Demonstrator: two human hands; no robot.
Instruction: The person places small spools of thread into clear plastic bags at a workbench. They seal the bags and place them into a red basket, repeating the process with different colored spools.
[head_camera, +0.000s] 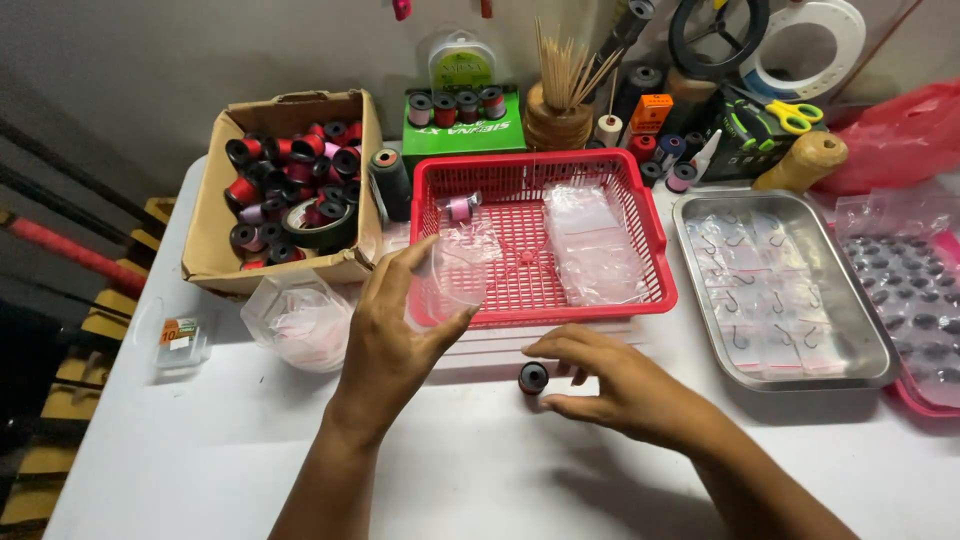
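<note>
My left hand (392, 340) holds a small clear plastic bag (445, 285) between thumb and fingers, just in front of the red plastic basket (640, 215). My right hand (600, 380) rests on the white table with its fingers curled around a small dark spool with a red core (533, 378), touching it or nearly so. Inside the basket lie a pink spool (460, 208) in a bag and a stack of clear bags (595, 240).
A cardboard box (205, 215) of red, pink and black spools stands back left, with a pile of clear bags (300, 320) before it. A metal tray (875, 350) of bagged hooks lies right. Scissors (790, 112), skewers, tape and a red bag crowd the back.
</note>
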